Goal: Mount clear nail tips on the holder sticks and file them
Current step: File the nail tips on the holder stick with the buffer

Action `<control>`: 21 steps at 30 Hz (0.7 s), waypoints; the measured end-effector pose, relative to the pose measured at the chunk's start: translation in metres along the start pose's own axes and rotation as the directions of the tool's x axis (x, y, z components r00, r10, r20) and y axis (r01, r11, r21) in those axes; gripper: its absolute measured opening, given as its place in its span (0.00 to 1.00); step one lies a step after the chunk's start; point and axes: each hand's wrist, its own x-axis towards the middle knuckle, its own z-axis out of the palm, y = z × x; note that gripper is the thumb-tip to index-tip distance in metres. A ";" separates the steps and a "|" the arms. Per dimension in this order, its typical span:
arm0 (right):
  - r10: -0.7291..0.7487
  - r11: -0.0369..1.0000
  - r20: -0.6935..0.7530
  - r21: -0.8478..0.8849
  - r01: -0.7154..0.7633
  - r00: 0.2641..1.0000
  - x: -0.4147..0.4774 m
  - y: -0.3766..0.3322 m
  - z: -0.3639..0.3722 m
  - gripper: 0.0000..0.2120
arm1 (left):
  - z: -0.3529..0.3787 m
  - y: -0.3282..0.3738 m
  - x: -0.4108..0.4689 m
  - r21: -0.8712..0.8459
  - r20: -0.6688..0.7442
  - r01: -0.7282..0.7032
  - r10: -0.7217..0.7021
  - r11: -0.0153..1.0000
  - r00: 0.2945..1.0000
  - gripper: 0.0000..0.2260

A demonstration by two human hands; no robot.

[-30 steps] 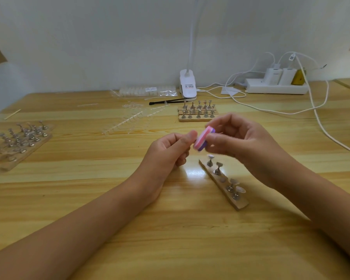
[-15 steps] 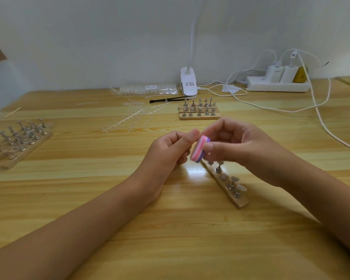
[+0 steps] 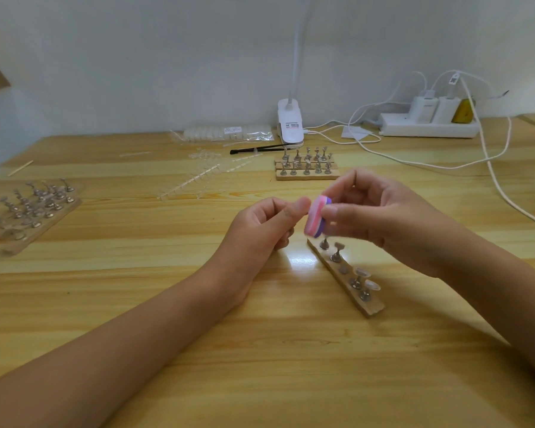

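Observation:
My right hand pinches a small pink and purple file block between thumb and fingers, above the table. My left hand is curled with its thumb and fingertips pressed against the block's left face; whatever it pinches there is hidden. Just below lies a wooden holder strip set diagonally, with several metal holder sticks. Two sticks at its near end carry clear nail tips.
Another wooden base of metal sticks stands behind the hands. A clear tray of holder sticks lies at the left. Clear nail tip strips, a bag of tips, a black brush, a lamp clamp and a power strip with cables sit farther back.
The file block has shifted a little in my right hand against my left fingertips, tilting more upright. Both hands stay in about the same place.

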 end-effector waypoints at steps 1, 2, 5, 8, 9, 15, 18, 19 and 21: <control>0.014 0.999 0.023 -0.040 -0.013 1.000 0.000 0.000 0.000 0.15 | 0.000 0.000 0.000 0.000 0.001 -0.002 0.002 1.000 1.000 0.09; 0.008 0.999 0.012 -0.047 -0.007 1.000 0.000 0.000 0.000 0.14 | 0.000 0.000 0.000 0.000 0.002 -0.002 0.002 1.000 1.000 0.10; -0.048 0.998 -0.103 0.026 0.051 0.994 0.001 0.001 -0.002 0.14 | 0.000 0.000 0.000 0.012 0.002 0.003 -0.003 1.000 1.000 0.11; -0.020 0.999 -0.028 -0.039 0.019 0.999 0.000 -0.002 -0.004 0.14 | 0.001 0.000 -0.001 0.025 0.005 0.001 -0.002 1.000 1.000 0.09; -0.005 0.998 -0.007 -0.066 0.005 1.000 0.000 -0.002 -0.005 0.14 | 0.001 -0.001 0.000 0.026 0.007 -0.001 0.001 1.000 1.000 0.09; -0.007 0.997 0.008 -0.071 0.007 1.000 0.001 -0.004 -0.009 0.14 | 0.001 -0.001 -0.001 0.049 0.015 -0.015 0.015 0.999 1.000 0.09; 0.021 0.994 0.055 -0.110 -0.015 0.998 0.000 -0.003 -0.009 0.14 | 0.000 -0.001 0.000 0.049 0.002 -0.007 0.006 0.999 1.000 0.07; 0.000 0.995 0.024 -0.098 0.002 1.000 0.000 -0.002 -0.008 0.14 | 0.000 -0.001 0.001 0.047 0.006 -0.007 0.007 0.999 1.000 0.08; -0.026 0.997 -0.030 -0.068 0.024 0.999 0.001 -0.002 -0.008 0.13 | 0.000 -0.001 0.000 0.042 0.019 -0.017 0.016 0.999 1.000 0.08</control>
